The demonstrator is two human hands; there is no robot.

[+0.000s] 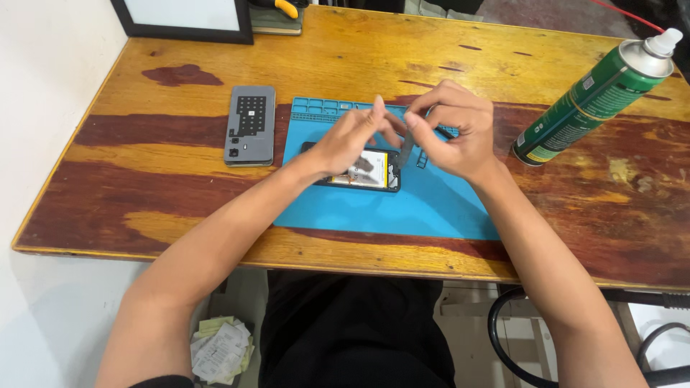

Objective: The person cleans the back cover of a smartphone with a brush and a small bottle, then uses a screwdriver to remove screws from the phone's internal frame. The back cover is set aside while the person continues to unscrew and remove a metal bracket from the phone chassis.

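Note:
An opened black phone [374,172] lies on a blue work mat [431,205], its insides showing. My left hand [352,136] hovers over the phone's left part, fingertips pinched toward the right hand. My right hand [456,129] is just right of the phone and pinches a thin grey strip [407,147] that hangs down beside the phone. The fingertips of both hands nearly meet above the mat.
A grey phone back cover [250,126] lies left of the mat on the wooden table [180,187]. A green spray can [596,93] lies tilted at the right. A black-framed board [183,18] stands at the back left. Cables [503,338] hang below the front edge.

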